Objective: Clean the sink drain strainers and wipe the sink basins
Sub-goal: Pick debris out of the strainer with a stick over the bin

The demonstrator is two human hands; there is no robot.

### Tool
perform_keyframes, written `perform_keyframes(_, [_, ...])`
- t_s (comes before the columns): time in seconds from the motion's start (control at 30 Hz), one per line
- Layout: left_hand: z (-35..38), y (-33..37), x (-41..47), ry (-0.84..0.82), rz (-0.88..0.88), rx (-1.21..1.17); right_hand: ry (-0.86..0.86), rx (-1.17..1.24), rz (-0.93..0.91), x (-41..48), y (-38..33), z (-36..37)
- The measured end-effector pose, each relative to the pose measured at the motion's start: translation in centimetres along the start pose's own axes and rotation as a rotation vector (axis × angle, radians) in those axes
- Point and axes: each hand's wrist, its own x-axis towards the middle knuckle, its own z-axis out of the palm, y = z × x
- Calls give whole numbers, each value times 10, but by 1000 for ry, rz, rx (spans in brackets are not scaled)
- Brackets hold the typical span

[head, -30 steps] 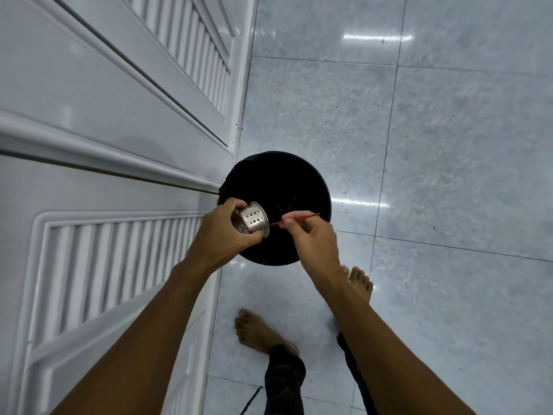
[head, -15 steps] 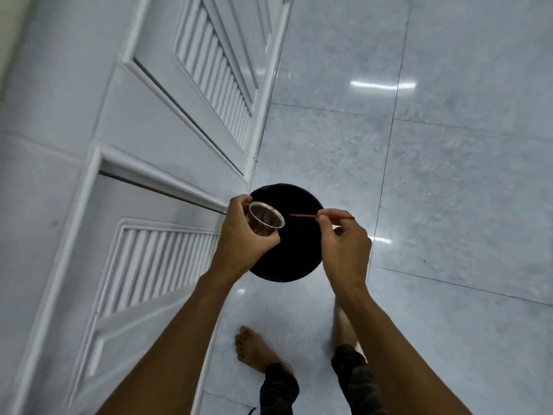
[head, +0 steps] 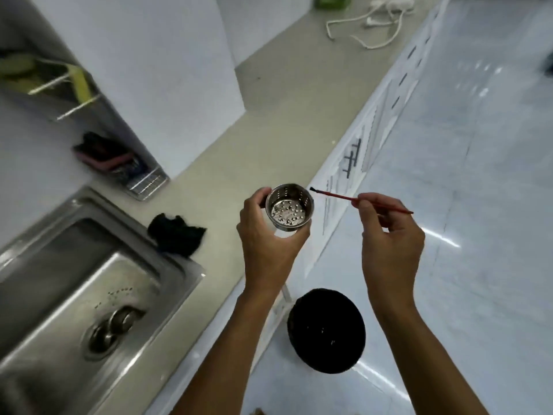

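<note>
My left hand [head: 266, 244] grips a round steel drain strainer [head: 289, 208] with its open top facing up, over the counter's front edge. My right hand [head: 389, 241] pinches a thin red brush [head: 347, 198] whose dark tip sits just right of the strainer's rim, apart from it. The steel sink basin [head: 68, 283] lies at the lower left, with its drain opening [head: 107, 330] in the bottom. A black cloth [head: 176, 235] is crumpled on the beige counter [head: 269, 115] beside the sink's corner.
A black round bin [head: 326, 330] stands on the pale tiled floor [head: 478, 205] below my arms. White cabinet doors with dark handles [head: 353, 157] run under the counter. A rack with a dark sponge [head: 104, 157] hangs on the wall; white cords [head: 374, 22] lie at the far end.
My view has swung up from the bin on the floor to the counter and sink. Both hands have risen with the strainer and brush, away from the bin.
</note>
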Motion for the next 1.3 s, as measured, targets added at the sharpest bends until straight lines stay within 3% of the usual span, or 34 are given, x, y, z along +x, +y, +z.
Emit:
perform_keyframes(0.2, [-159, -22, 11, 269, -90, 111, -331, 80, -71, -88, -59, 108])
perform_keyframes(0.43, [-340, -136, -47, 440, -358, 349, -756, -23, -102, -220, -39, 221])
perform_keyframes(0.53, [-379, -188, -71, 368, -480, 437, -882, -145, -170, -263, -11, 249])
perform_keyframes(0.67, [-403, -255, -84, 135, -633, 570, -994, -368, -272, -301, 26, 281])
perform_keyframes(0.83, [-405, -317, -86, -82, -729, 569, -1034, -407, -355, -314, 53, 305])
perform_keyframes(1.03, [-400, -356, -97, -225, -799, 765, -1090, -516, -358, -319, 77, 323])
perform_keyframes(1.3, [-395, -375, -94, -277, -811, 825, -1098, -537, -291, -314, 91, 342])
